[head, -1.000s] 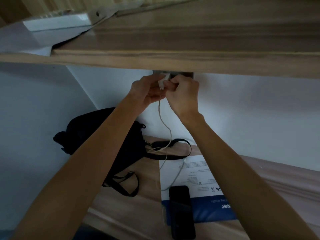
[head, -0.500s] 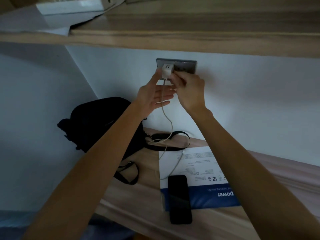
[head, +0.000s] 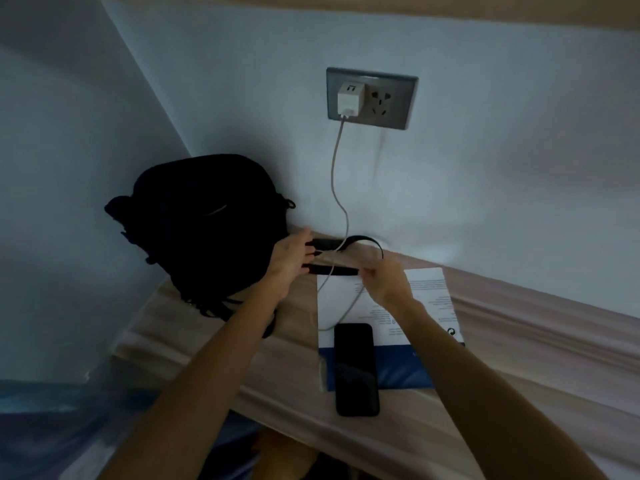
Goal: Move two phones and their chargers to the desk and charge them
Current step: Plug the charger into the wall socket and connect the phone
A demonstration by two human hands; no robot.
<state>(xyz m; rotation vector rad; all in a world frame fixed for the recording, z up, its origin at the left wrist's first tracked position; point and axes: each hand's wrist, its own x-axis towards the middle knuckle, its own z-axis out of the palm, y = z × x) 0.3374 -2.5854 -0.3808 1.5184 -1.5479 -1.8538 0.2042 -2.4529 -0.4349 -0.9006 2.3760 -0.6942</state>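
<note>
Charger [head: 348, 100] sits plugged in; one phone [head: 355, 368] on the worktop [head: 519, 341] awaits its cable [head: 335, 174]. Left hand [head: 289, 258] open; right hand [head: 382, 280] grip unclear.

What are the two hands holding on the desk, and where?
It looks like the charger cable: the left hand near its loop by the black bag, the right hand farther along. The grip is blurred, so I can't be sure.
</note>
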